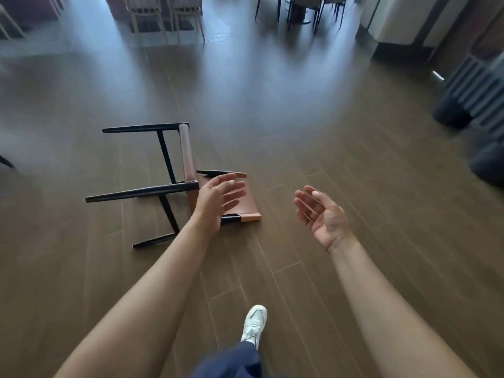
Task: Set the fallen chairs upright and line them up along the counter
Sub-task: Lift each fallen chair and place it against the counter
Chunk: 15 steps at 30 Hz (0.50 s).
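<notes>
Chair point(188, 170) lies tipped on the floor point(354, 186), legs pointing left. Left hand point(215, 197) over its backrest, right hand point(321, 214) apart; fingers released, grasping nothing. Best: grip backrest at both sides, pivot up on the legs.

Brown wood-look planks cover the floor point(341, 165), glazed with pale glare. Beyond that glare stand two light-framed chairs point(166, 12) before a dark wall, and right of them black-legged chairs around a pedestal table point(301, 9). Farther right, a white rounded column point(392, 20).
</notes>
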Tool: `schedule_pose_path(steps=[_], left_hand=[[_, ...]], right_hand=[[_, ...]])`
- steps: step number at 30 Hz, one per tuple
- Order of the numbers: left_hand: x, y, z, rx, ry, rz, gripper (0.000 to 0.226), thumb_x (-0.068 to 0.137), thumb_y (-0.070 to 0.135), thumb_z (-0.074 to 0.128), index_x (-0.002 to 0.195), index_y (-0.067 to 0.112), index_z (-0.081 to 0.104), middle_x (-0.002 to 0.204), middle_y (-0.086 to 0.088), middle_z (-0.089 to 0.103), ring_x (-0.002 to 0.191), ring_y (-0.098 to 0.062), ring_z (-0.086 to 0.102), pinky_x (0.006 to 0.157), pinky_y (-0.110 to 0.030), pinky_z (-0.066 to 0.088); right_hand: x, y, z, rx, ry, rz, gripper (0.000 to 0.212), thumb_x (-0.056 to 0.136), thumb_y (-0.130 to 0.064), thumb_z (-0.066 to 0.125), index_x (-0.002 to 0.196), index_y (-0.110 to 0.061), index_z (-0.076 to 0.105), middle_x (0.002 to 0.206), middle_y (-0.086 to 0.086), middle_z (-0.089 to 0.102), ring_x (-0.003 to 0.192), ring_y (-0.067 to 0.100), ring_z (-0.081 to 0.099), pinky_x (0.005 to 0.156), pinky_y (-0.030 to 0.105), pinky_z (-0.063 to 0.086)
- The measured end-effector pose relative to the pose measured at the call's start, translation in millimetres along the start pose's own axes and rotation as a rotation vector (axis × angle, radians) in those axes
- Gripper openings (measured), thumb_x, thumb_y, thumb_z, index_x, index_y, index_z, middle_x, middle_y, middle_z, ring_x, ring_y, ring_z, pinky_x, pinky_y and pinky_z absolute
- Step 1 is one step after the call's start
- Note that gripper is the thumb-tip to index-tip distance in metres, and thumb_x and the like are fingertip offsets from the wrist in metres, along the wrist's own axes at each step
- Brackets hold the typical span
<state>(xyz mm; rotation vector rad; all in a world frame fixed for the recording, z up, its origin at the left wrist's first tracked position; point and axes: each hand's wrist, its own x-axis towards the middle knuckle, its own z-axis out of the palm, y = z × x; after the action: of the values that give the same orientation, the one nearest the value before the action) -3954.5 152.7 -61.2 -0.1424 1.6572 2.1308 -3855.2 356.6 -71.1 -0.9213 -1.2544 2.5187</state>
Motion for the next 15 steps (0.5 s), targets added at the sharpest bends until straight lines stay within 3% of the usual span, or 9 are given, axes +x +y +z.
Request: schedule_pose_path(steps=[5, 15], left_hand=[[76.6, 13.2, 40.5, -0.003, -0.018, -0.017, 0.018, 0.096, 0.007, 0.049, 0.104, 0.015, 0.063, 0.099, -0.008, 0.072, 0.085, -0.021, 0.07, 0.089, -0.036, 0.049], [198.6, 41.1, 107.9, -0.003, 0.007, -0.027, 0.023, 0.093, 0.005, 0.049, 0.109, 0.013, 0.063, 0.095, -0.005, 0.075, 0.087, -0.02, 0.071, 0.079, -0.03, 0.051]], right_hand=[[68.6, -42.4, -6.6, -0.001, 0.035, -0.005, 0.015, 0.095, -0.017, 0.053, 0.097, -0.018, 0.067, 0.087, 0.0, 0.076, 0.08, 0.013, 0.071, 0.071, 0.026, 0.051], [182.1, -111.2, -11.3, 0.023, 0.07, -0.014, 0.016, 0.096, -0.016, 0.051, 0.097, -0.017, 0.067, 0.085, 0.0, 0.076, 0.078, 0.012, 0.071, 0.073, 0.026, 0.051]])
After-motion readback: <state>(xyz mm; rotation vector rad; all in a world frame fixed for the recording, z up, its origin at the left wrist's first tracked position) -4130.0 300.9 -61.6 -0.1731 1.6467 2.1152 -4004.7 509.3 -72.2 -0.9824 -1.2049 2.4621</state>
